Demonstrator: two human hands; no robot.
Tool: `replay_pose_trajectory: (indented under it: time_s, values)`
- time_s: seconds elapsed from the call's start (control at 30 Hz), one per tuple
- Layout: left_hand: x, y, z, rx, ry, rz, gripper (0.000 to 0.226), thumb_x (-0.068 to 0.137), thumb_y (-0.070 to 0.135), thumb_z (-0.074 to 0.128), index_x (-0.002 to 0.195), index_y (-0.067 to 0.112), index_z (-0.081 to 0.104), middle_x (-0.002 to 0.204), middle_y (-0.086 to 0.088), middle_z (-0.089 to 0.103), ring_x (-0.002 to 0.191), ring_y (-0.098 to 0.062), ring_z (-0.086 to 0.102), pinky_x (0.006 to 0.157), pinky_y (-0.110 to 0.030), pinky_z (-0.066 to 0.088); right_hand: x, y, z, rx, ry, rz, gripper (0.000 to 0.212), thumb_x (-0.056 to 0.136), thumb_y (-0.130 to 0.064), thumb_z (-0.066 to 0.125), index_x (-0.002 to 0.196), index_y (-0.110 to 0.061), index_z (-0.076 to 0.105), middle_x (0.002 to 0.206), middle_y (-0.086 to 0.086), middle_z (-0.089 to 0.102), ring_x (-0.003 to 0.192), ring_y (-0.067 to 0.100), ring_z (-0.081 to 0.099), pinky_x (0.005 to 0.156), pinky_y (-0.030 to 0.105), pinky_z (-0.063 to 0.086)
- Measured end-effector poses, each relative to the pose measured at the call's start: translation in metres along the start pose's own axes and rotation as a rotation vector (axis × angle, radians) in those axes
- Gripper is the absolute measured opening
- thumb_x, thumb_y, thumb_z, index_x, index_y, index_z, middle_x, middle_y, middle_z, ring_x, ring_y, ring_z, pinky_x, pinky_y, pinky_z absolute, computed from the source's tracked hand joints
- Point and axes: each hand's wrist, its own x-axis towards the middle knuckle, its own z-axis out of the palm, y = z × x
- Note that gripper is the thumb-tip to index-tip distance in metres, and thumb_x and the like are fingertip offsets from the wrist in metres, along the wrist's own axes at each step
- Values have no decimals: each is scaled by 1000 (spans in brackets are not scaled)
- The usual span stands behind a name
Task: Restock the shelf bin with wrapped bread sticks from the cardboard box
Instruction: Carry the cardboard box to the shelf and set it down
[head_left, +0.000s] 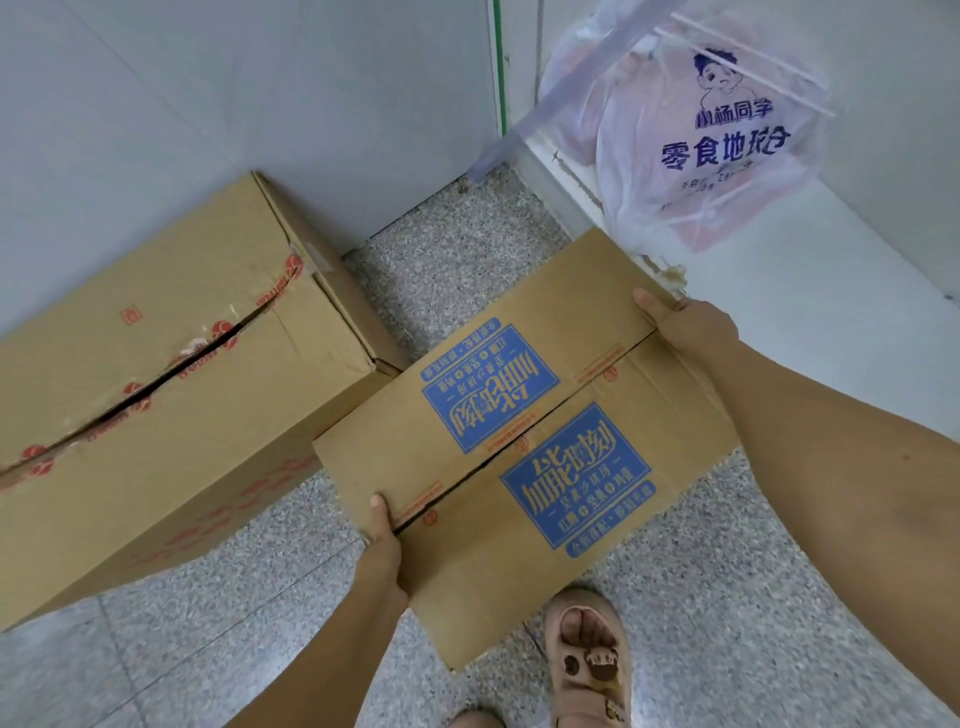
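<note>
Head view: we hold the cardboard box (519, 441), flaps closed and blue print on top, over the speckled floor (457, 249), just beside a larger carton (171, 384). Our left hand (382, 551) grips its near end, thumb on top. Our right hand (688, 325) clasps the far end, fingers hidden behind the edge. A printed plastic bag (696, 135) hangs beyond.

Speckled floor (467, 249), large taped carton (156, 364), sandalled foot (587, 654)

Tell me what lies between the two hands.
In the head view, the cardboard box with blue print spans that stretch; the left hand grips its near end, the right hand its far end.
</note>
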Motion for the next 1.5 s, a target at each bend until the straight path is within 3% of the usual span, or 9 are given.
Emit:
replay_pose_trajectory:
  time_s: [0.43, 0.7, 0.8, 0.9, 1.07, 1.23, 1.3, 1.4, 1.5]
  values:
    - [-101, 22, -50, 288, -105, 143, 71, 86, 62, 46, 128, 6, 53, 122, -20, 59, 109, -32, 57, 88, -43, 46, -138, 58, -77, 60, -10, 203, 80, 87, -71, 34, 126, -5, 55, 126, 16, 57, 115, 31, 53, 83, 30, 35]
    - [-256, 69, -100, 514, -176, 310, 64, 83, 62, 53, 118, 8, 58, 112, -17, 64, 92, -30, 64, 66, -34, 51, -300, 76, -159, 324, 36, 323, 84, 86, -71, 36, 141, -8, 40, 145, 13, 43, 131, 28, 42, 105, 35, 32]
    - [-318, 84, -114, 605, -232, 445, 49, 88, 53, 51, 112, 11, 60, 108, -14, 65, 83, -27, 64, 76, -37, 52, -365, 85, -184, 441, 101, 368, 82, 86, -69, 40, 144, -11, 37, 149, 11, 38, 134, 29, 38, 106, 34, 31]
    - [-379, 96, -123, 731, -256, 594, 60, 84, 60, 53, 122, 13, 55, 126, -7, 57, 104, -25, 59, 91, -37, 46, -429, 94, -202, 570, 157, 409, 77, 84, -71, 41, 138, -15, 45, 142, 11, 47, 127, 30, 46, 97, 33, 36]
    - [-365, 131, -110, 1050, -334, 815, 103, 41, 92, 57, 126, 35, 53, 123, 7, 63, 111, -18, 61, 98, -43, 46, -531, 130, -221, 777, 254, 557, 83, 82, -72, 43, 142, -14, 41, 146, 12, 41, 132, 33, 40, 109, 40, 31]
    - [-510, 70, -104, 1214, -432, 796, 71, 73, 67, 60, 128, 22, 53, 122, -4, 61, 108, -27, 60, 98, -43, 46, -623, 189, -223, 987, 310, 692, 113, 62, -86, 50, 141, -7, 39, 145, 15, 41, 129, 35, 43, 108, 43, 35]
    - [-560, 31, -106, 1265, -499, 842, 53, 84, 53, 58, 125, 19, 55, 120, -7, 62, 106, -27, 60, 99, -41, 46, -657, 217, -219, 1068, 337, 750, 101, 71, -76, 55, 140, -4, 39, 143, 15, 42, 127, 34, 44, 107, 42, 37]
    - [-597, -18, -100, 1348, -554, 825, 30, 91, 44, 54, 103, 18, 60, 85, -6, 67, 74, -22, 63, 82, -35, 49, -698, 262, -210, 1138, 363, 820, 91, 79, -68, 56, 141, -3, 38, 146, 15, 39, 129, 34, 41, 109, 42, 34]
    - [-621, -77, -89, 1448, -585, 769, 38, 94, 45, 47, 112, 14, 58, 73, -6, 65, 62, -19, 61, 72, -31, 48, -743, 310, -206, 1206, 376, 858, 94, 78, -69, 54, 142, -4, 36, 147, 15, 37, 130, 34, 40, 111, 42, 31]
